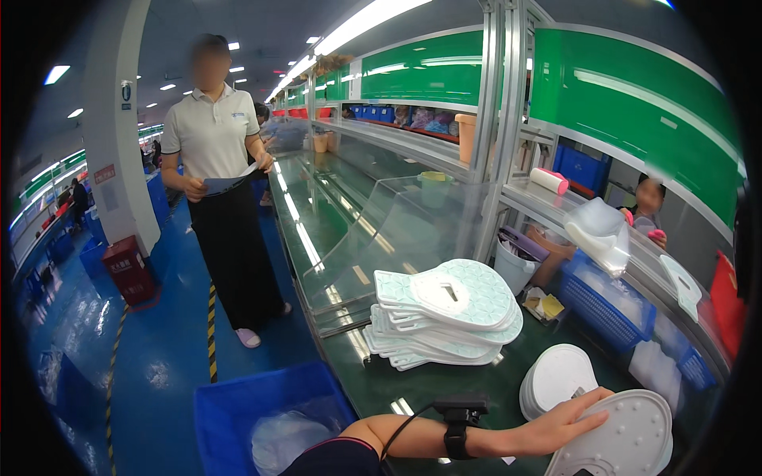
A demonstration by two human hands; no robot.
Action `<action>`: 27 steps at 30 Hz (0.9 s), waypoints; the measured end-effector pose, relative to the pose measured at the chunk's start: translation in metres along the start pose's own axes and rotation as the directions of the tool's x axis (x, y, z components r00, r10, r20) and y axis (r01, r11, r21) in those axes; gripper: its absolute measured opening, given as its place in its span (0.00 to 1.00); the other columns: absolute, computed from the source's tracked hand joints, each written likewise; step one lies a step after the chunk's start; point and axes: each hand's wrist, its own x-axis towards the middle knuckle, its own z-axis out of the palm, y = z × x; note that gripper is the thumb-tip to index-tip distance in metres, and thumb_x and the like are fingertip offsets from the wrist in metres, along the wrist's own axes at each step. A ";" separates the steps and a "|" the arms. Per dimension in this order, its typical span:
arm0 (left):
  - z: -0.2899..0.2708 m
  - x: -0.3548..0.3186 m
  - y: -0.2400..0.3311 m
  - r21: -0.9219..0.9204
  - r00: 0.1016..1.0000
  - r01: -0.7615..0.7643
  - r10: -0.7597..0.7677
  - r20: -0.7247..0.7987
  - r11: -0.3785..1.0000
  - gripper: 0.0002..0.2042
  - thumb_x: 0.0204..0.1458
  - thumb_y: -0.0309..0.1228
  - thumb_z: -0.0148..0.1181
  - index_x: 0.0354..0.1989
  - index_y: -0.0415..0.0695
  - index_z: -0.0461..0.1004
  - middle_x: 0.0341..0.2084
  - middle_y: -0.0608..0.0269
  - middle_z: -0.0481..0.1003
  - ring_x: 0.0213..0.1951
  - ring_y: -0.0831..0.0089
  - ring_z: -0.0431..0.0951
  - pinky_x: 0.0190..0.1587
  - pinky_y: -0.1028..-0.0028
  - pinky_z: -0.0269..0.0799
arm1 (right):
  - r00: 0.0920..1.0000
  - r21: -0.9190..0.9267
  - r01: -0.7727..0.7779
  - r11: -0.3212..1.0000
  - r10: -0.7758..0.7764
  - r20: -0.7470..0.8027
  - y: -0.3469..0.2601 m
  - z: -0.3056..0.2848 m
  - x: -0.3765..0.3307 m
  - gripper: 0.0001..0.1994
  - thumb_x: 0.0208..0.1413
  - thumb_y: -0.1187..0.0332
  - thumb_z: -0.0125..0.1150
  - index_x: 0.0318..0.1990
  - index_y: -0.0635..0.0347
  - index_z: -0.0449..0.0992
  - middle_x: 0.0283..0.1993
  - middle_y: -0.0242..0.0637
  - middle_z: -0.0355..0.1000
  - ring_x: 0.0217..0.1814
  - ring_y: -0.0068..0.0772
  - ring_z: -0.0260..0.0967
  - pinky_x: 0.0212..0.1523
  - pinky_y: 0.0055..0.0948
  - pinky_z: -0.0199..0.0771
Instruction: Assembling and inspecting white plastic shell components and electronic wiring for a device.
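My left forearm comes in from the lower edge with a black strap and a small black device at the wrist. My left hand (567, 424) lies over the edge of a white rounded plastic panel (627, 436), its fingers gripping it from above. Small round bumps dot the panel's face, and its lower part runs out of view. Just behind the hand lies a short stack of plain white rounded panels (559, 373). Farther left stands a taller, uneven stack of white paddle-shaped panels (448, 305) with pale green patterned tops and slotted ends. My right hand is out of view.
A dark green conveyor (349, 285) runs away from me under a clear cover. A blue bin (278, 389) with clear plastic bags stands at lower left; a blue basket (607, 305) sits at right. A person (214, 159) holding a paper stands in the aisle; another (647, 206) works behind the frame.
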 end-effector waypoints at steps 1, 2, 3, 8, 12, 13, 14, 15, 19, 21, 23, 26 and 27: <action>-0.001 0.001 -0.001 0.019 1.000 -0.008 0.008 -0.003 1.000 0.18 0.59 0.38 0.39 0.52 0.38 0.56 0.43 0.57 0.61 0.50 0.73 0.60 0.53 0.75 0.54 | 1.000 0.001 0.000 1.000 0.000 0.002 0.000 0.000 0.001 0.22 0.52 0.67 0.54 0.52 0.69 0.59 0.49 0.54 0.61 0.47 0.46 0.60 0.49 0.40 0.60; -0.001 0.002 -0.003 0.037 1.000 -0.016 0.016 -0.006 0.999 0.18 0.59 0.38 0.38 0.52 0.38 0.56 0.43 0.58 0.61 0.50 0.73 0.60 0.52 0.75 0.54 | 1.000 0.004 0.001 1.000 -0.001 -0.004 0.001 -0.002 0.000 0.22 0.53 0.67 0.53 0.52 0.69 0.59 0.49 0.54 0.61 0.47 0.45 0.60 0.49 0.40 0.60; -0.002 0.003 -0.004 0.018 1.000 -0.006 0.006 -0.015 1.000 0.17 0.59 0.37 0.38 0.51 0.39 0.57 0.43 0.58 0.63 0.50 0.73 0.61 0.52 0.75 0.55 | 1.000 0.008 0.002 1.000 -0.002 -0.008 0.002 -0.003 0.001 0.22 0.53 0.67 0.53 0.52 0.69 0.59 0.49 0.54 0.61 0.47 0.45 0.60 0.49 0.40 0.60; -0.012 0.002 -0.008 -0.057 0.997 0.075 -0.077 -0.031 0.996 0.17 0.59 0.38 0.37 0.50 0.39 0.61 0.44 0.59 0.65 0.49 0.74 0.62 0.52 0.75 0.54 | 0.995 -0.117 0.095 0.989 -0.090 0.046 -0.005 0.006 0.001 0.21 0.54 0.67 0.52 0.52 0.70 0.58 0.48 0.52 0.61 0.46 0.43 0.60 0.47 0.40 0.61; -0.009 -0.003 -0.003 -0.123 0.991 0.106 -0.115 -0.067 0.987 0.19 0.60 0.41 0.34 0.50 0.41 0.60 0.41 0.65 0.62 0.47 0.79 0.59 0.52 0.78 0.52 | 0.999 0.116 -0.018 0.993 0.022 -0.029 0.004 0.000 -0.004 0.20 0.55 0.66 0.51 0.51 0.70 0.60 0.48 0.52 0.62 0.46 0.43 0.61 0.47 0.39 0.61; -0.009 -0.005 -0.003 -0.110 0.991 0.103 -0.111 -0.075 0.989 0.19 0.60 0.42 0.34 0.51 0.41 0.60 0.41 0.65 0.62 0.47 0.79 0.59 0.52 0.78 0.52 | 1.000 0.034 0.018 0.999 -0.018 -0.010 0.003 0.003 -0.003 0.20 0.55 0.65 0.51 0.51 0.70 0.61 0.48 0.52 0.62 0.46 0.44 0.61 0.47 0.38 0.61; -0.010 -0.008 -0.003 -0.098 0.991 0.100 -0.109 -0.083 0.990 0.19 0.60 0.42 0.34 0.51 0.41 0.59 0.41 0.65 0.62 0.47 0.79 0.59 0.52 0.79 0.52 | 0.998 -0.048 0.056 0.997 -0.055 0.012 0.001 0.006 -0.002 0.19 0.55 0.65 0.50 0.50 0.70 0.61 0.48 0.52 0.62 0.46 0.44 0.61 0.47 0.38 0.61; -0.010 -0.011 -0.001 -0.082 0.992 0.100 -0.106 -0.072 0.992 0.19 0.60 0.42 0.34 0.52 0.41 0.59 0.42 0.65 0.62 0.47 0.79 0.59 0.52 0.79 0.52 | 1.000 -0.007 0.021 1.000 -0.021 0.020 0.000 0.008 -0.003 0.19 0.56 0.65 0.50 0.50 0.70 0.61 0.49 0.52 0.62 0.46 0.44 0.61 0.48 0.38 0.60; -0.008 -0.005 0.007 -0.168 0.987 0.158 -0.156 0.020 0.973 0.21 0.59 0.42 0.37 0.56 0.42 0.56 0.46 0.65 0.62 0.50 0.79 0.59 0.53 0.78 0.53 | 1.000 -0.065 0.008 0.998 -0.008 -0.010 -0.008 0.010 -0.001 0.20 0.56 0.65 0.50 0.51 0.69 0.61 0.51 0.52 0.61 0.49 0.44 0.60 0.51 0.37 0.58; -0.006 -0.007 0.006 -0.280 0.969 0.245 -0.236 0.065 0.928 0.22 0.58 0.40 0.41 0.57 0.42 0.55 0.49 0.64 0.62 0.52 0.79 0.59 0.54 0.77 0.54 | 1.000 -0.101 0.008 0.995 -0.010 -0.026 -0.003 0.008 -0.003 0.21 0.55 0.64 0.50 0.53 0.67 0.60 0.53 0.51 0.59 0.51 0.43 0.58 0.53 0.38 0.56; -0.003 -0.007 0.000 -0.391 0.940 0.340 -0.303 0.154 0.856 0.23 0.57 0.37 0.46 0.58 0.42 0.54 0.52 0.63 0.61 0.53 0.78 0.59 0.55 0.75 0.56 | 0.998 -0.064 0.012 0.998 -0.016 -0.056 0.005 0.002 -0.004 0.24 0.55 0.63 0.52 0.55 0.65 0.58 0.56 0.49 0.58 0.55 0.42 0.56 0.56 0.39 0.53; 0.008 -0.004 -0.009 -0.151 0.943 0.285 -0.249 0.221 0.946 0.24 0.53 0.32 0.53 0.57 0.39 0.56 0.51 0.59 0.63 0.53 0.75 0.61 0.54 0.72 0.58 | 0.936 0.743 -0.268 0.613 0.348 0.051 0.006 -0.012 0.008 0.27 0.55 0.51 0.46 0.59 0.53 0.55 0.57 0.37 0.59 0.55 0.37 0.57 0.51 0.40 0.57; 0.007 -0.006 -0.011 -0.081 0.938 0.302 -0.281 0.201 0.950 0.24 0.52 0.31 0.53 0.56 0.38 0.56 0.51 0.59 0.63 0.52 0.74 0.62 0.54 0.72 0.59 | 0.918 0.836 -0.270 0.477 0.389 0.074 0.019 -0.011 0.012 0.24 0.58 0.49 0.39 0.58 0.49 0.57 0.54 0.35 0.63 0.49 0.35 0.64 0.41 0.39 0.70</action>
